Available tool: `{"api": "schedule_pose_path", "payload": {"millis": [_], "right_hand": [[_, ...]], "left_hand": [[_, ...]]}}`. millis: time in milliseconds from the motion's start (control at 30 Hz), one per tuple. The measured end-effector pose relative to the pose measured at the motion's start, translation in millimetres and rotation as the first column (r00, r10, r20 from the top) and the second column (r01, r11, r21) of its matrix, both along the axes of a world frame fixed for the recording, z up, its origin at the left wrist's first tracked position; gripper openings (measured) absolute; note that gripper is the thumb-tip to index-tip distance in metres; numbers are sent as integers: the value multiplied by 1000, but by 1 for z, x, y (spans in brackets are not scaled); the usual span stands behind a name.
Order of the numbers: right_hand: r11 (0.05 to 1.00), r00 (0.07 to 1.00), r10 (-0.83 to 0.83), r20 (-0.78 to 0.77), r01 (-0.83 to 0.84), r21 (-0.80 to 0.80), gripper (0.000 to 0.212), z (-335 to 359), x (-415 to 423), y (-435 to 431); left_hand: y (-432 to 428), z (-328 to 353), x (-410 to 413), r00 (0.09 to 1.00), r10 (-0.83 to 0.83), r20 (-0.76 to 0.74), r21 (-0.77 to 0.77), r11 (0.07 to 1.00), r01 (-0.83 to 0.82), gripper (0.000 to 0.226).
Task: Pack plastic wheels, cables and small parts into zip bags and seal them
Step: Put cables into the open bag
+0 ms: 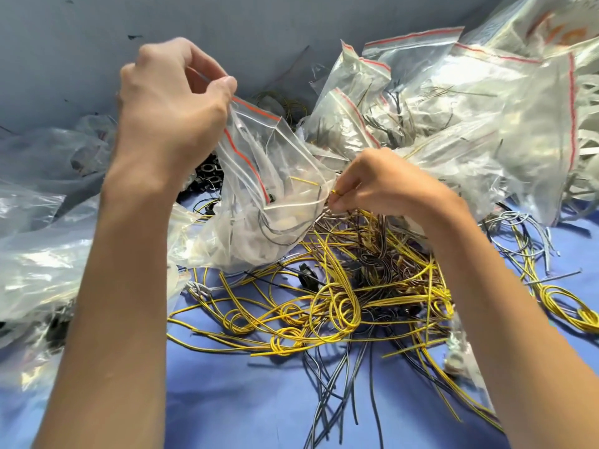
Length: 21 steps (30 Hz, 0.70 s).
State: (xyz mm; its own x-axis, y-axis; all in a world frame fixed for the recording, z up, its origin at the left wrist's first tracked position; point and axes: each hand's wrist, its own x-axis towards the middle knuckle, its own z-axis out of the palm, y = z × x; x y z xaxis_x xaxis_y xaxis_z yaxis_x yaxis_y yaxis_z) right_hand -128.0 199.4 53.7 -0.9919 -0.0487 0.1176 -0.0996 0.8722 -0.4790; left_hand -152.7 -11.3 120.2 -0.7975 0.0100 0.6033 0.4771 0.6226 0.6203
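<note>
Left hand [171, 102] was up high, pinching the red-striped rim of a clear plastic zip bag [272, 189] over the blue bench [243, 400]. Right hand [385, 186] pinched a thin yellow cable [335, 191] at the bag's side, just above the tangled yellow-and-grey cable pile [340, 303] mid-bench.

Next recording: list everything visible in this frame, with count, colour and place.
held zip bag: one, clear with red strip, centre, cables inside
yellow cables: many, yellow, tangled on table centre
grey cables: several, grey, bottom centre
packed zip bags: many, clear with red strips, upper right
loose bags: several, clear, left edge
black parts: a few, black, behind held zip bag
table: one, blue, underneath
left hand: one, pinches held zip bag's mouth
right hand: one, pinches a yellow cable beside the bag
</note>
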Motion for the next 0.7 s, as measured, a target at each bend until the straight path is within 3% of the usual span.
{"api": "schedule_pose_path", "payload": {"millis": [267,400,567,633,700], "right_hand": [[979,991,73,-116,-93,-181,19,26,12,5],[931,990,113,-80,-133,-340,5,33,21,8],[849,990,103,100,-35,-527,68,34,25,16],[863,978,127,164,-27,-505,77,34,27,19],[908,951,213,223,-108,-406,67,33,32,23]], "left_hand": [[-3,-1,-5,1000,18,-20,1,1000,-18,11],[-6,-2,-8,1000,12,-18,0,1000,-12,13],[-2,-3,-7,1000,-13,-17,-17,1000,13,13],[2,-3,-5,1000,-16,-21,-35,999,15,13],[6,-4,-3,1000,-23,-21,-47,999,22,12]]}}
